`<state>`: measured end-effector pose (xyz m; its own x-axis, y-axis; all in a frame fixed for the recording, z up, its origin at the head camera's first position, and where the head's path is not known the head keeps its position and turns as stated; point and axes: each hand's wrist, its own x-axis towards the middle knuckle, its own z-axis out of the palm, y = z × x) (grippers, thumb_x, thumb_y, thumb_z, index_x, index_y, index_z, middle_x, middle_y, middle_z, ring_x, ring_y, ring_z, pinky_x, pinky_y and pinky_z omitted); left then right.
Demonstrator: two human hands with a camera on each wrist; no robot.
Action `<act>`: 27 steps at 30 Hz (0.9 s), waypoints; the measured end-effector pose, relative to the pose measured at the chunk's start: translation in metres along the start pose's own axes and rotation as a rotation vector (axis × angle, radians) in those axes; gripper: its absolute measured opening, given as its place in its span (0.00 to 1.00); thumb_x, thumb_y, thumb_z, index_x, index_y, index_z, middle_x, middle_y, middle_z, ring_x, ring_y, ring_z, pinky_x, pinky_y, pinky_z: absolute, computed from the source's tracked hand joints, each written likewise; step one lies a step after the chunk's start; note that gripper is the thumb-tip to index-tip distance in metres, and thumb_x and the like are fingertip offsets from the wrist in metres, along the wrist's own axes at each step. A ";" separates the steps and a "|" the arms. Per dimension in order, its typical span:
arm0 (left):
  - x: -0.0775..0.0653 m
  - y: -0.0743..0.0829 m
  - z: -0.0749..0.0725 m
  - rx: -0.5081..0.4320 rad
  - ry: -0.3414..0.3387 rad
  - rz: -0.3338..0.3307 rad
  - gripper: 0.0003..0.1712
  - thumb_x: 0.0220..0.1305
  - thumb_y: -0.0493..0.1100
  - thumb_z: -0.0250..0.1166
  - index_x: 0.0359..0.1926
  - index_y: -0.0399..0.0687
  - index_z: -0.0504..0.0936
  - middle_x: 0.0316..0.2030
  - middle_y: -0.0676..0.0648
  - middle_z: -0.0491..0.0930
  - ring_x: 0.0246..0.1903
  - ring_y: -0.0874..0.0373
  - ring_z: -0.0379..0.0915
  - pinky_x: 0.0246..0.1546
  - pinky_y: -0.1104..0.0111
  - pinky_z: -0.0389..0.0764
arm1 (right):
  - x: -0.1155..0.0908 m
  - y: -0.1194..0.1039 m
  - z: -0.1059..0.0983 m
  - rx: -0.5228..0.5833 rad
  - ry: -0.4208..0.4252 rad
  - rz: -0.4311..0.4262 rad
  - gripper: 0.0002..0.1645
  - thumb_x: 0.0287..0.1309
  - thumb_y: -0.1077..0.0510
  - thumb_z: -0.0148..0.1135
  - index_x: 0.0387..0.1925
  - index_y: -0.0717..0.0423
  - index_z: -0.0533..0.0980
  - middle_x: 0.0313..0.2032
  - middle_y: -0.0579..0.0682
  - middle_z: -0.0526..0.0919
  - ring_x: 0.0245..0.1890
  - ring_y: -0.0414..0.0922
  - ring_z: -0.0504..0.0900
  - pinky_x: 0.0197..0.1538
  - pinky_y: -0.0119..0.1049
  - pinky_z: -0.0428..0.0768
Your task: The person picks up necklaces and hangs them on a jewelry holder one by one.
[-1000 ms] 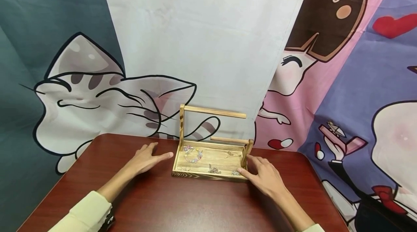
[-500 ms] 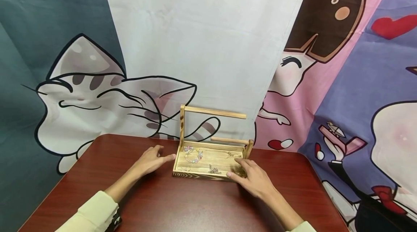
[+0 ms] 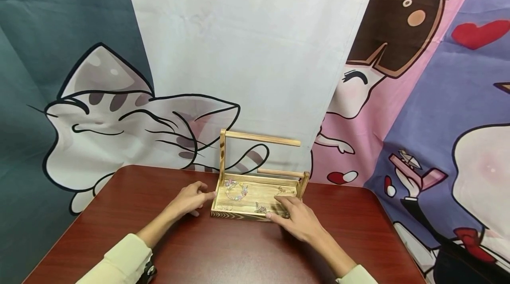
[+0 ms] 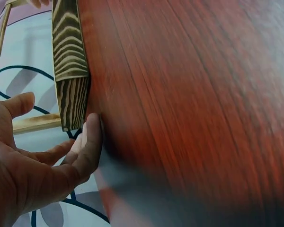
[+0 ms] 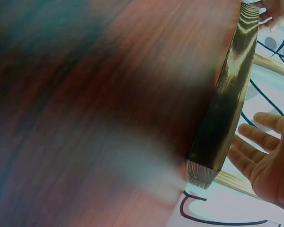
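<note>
A wooden jewelry stand (image 3: 255, 195) has a shallow tray with one upright and two horizontal bars behind it. Inside the tray lie a pastel beaded bracelet (image 3: 240, 197) at the left, a small cluster of metal jewelry (image 3: 260, 209) near the front, and a thin gold-coloured piece (image 3: 285, 189) at the right back. My left hand (image 3: 188, 200) is beside the tray's left end, thumb near its rim, fingers loosely bent. Over the tray's right front, my right hand (image 3: 299, 218) spreads relaxed fingers, hiding that corner. Neither hand holds anything. Contact with the tray is unclear.
The stand rests toward the back of a reddish-brown table (image 3: 239, 253). Close behind hangs a printed cloth backdrop (image 3: 255, 53) with a cartoon cat and figures. The higher bar (image 3: 263, 138) extends over the tray from the left upright.
My right hand has moved left from the tray's right end to above its front right part. The left hand has come closer to the left end, its fingers bending more.
</note>
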<state>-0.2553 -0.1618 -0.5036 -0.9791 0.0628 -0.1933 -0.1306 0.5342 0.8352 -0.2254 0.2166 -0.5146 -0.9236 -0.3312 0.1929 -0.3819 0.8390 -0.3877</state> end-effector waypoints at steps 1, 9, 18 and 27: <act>0.000 0.000 0.001 -0.021 -0.004 -0.001 0.40 0.75 0.57 0.73 0.73 0.33 0.77 0.46 0.40 0.84 0.41 0.50 0.83 0.30 0.58 0.96 | 0.001 -0.001 0.000 0.005 -0.003 0.000 0.45 0.72 0.22 0.64 0.74 0.47 0.81 0.72 0.57 0.85 0.73 0.61 0.83 0.72 0.66 0.86; 0.001 0.002 0.006 -0.125 -0.020 -0.034 0.35 0.75 0.53 0.73 0.69 0.31 0.78 0.59 0.31 0.85 0.45 0.46 0.89 0.31 0.57 0.97 | 0.009 -0.004 0.007 0.026 -0.023 -0.002 0.45 0.74 0.23 0.61 0.74 0.49 0.82 0.72 0.59 0.85 0.73 0.62 0.83 0.74 0.67 0.84; 0.004 0.004 0.012 -0.203 -0.045 -0.066 0.30 0.74 0.43 0.71 0.69 0.31 0.78 0.50 0.36 0.87 0.41 0.47 0.86 0.30 0.57 0.97 | 0.018 -0.006 0.014 0.031 -0.030 -0.032 0.42 0.75 0.25 0.62 0.71 0.50 0.84 0.69 0.58 0.88 0.72 0.61 0.84 0.76 0.64 0.83; 0.008 0.003 0.015 -0.225 -0.061 -0.064 0.25 0.73 0.37 0.70 0.66 0.28 0.79 0.42 0.37 0.86 0.36 0.50 0.84 0.29 0.59 0.97 | 0.028 -0.005 0.019 0.047 -0.025 -0.086 0.33 0.75 0.33 0.69 0.66 0.51 0.87 0.63 0.54 0.91 0.67 0.56 0.87 0.71 0.58 0.88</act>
<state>-0.2610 -0.1473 -0.5100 -0.9574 0.0888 -0.2747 -0.2304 0.3380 0.9125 -0.2499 0.1952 -0.5240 -0.8875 -0.4128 0.2048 -0.4607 0.7858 -0.4127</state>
